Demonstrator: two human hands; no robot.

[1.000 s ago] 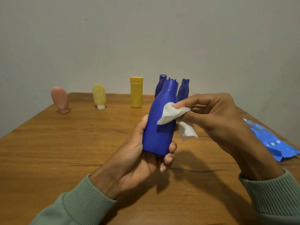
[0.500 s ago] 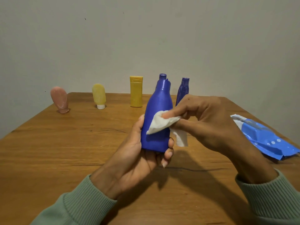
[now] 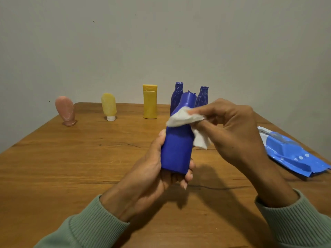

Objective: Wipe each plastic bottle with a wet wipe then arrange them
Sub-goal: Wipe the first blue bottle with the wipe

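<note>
My left hand [image 3: 152,172] grips the base of a blue plastic bottle [image 3: 177,151], held upright above the wooden table [image 3: 71,167]. My right hand [image 3: 232,127] pinches a white wet wipe [image 3: 182,119] and presses it against the bottle's shoulder, just below the neck. Along the table's far edge stand a pink bottle [image 3: 65,110], a pale yellow bottle [image 3: 108,106], a yellow tube bottle [image 3: 150,101] and two dark blue bottles [image 3: 176,97], [image 3: 203,95], partly hidden behind the held bottle.
A blue wet-wipe pack [image 3: 290,153] lies on the table at the right, near its edge. A plain wall rises behind the table.
The wipe has moved up the bottle from its middle to the shoulder. The bottle has shifted slightly right and tilted a little in my left hand.
</note>
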